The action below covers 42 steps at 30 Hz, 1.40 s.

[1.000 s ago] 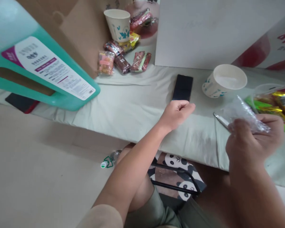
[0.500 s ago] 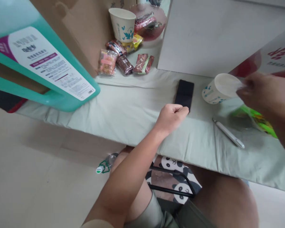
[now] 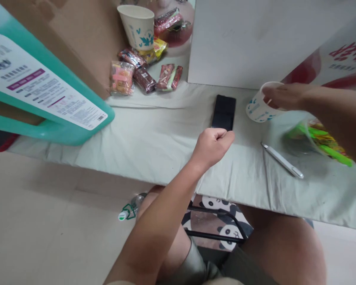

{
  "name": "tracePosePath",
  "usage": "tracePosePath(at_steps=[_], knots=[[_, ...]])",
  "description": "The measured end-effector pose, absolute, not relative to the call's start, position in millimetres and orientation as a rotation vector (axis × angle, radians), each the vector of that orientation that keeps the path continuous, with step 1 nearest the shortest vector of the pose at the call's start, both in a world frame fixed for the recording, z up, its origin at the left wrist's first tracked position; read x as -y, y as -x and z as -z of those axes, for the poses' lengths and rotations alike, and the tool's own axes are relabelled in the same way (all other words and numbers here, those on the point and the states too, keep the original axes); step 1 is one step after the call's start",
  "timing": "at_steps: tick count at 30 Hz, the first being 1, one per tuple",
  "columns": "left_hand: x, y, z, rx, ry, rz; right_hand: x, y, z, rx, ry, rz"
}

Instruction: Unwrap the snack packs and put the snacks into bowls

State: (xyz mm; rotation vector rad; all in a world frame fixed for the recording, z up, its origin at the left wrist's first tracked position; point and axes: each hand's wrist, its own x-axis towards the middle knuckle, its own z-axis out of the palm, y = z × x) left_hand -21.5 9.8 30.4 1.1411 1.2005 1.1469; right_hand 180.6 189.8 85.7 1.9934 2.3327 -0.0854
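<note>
My left hand (image 3: 215, 144) rests as a loose fist on the cloth, against the near end of a black phone (image 3: 224, 111). Nothing shows in its fingers. On the right, my right hand (image 3: 284, 96) reaches over the rim of a white paper cup with blue leaves (image 3: 259, 109). Its fingers are drawn together and point down into the cup; the cup's inside and anything at the fingertips are hidden. Under the right forearm lies a clear container with green and yellow packaging (image 3: 323, 138). A silver pen-like tool (image 3: 281, 159) lies in front of the cup.
Another paper cup (image 3: 138, 29) stands at the back left among wrapped snacks (image 3: 145, 79). A big green jug (image 3: 74, 130) leans in at the left beside a cardboard box (image 3: 65, 35). A white box (image 3: 222, 43) borders the back of the cloth-covered table (image 3: 154, 138).
My right hand has moved left from beside the cup, and its fingers now dip inside. The left fist stays by the phone. The view has shifted slightly.
</note>
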Motion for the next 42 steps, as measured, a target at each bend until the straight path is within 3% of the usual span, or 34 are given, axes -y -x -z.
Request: tracePosePath(at_steps=[3, 7, 12, 17, 21, 27, 33, 42], knots=[[-11, 16, -30, -1.186, -1.135, -1.137, -140, -183, -104, -2.361, -2.187, 0.124], [-17, 6, -28, -1.151, -1.057, -1.131, -53, -195, -85, -3.041, -2.655, 0.177], [-23, -11, -19, -1.154, -1.016, -1.262, -5, -214, -25, -2.727, -2.977, 0.807], [-25, -26, -8, -1.094, -1.342, -1.539, 0, -237, -15, -2.526, -3.059, 0.710], [-37, -32, 1, -1.190, -1.643, -1.613, 5, -253, -15, -2.470, -2.828, 0.692], [-46, -54, 6, -1.455, -1.940, -1.342, -1, -273, -18, -2.225, -2.585, 0.582], [-99, -82, -3, -1.824, -1.792, -1.124, -18, -283, -24, -2.161, -2.638, 0.621], [-190, -120, 0, -1.624, -1.856, -0.864, -45, -312, -20, -1.998, -2.831, 0.654]])
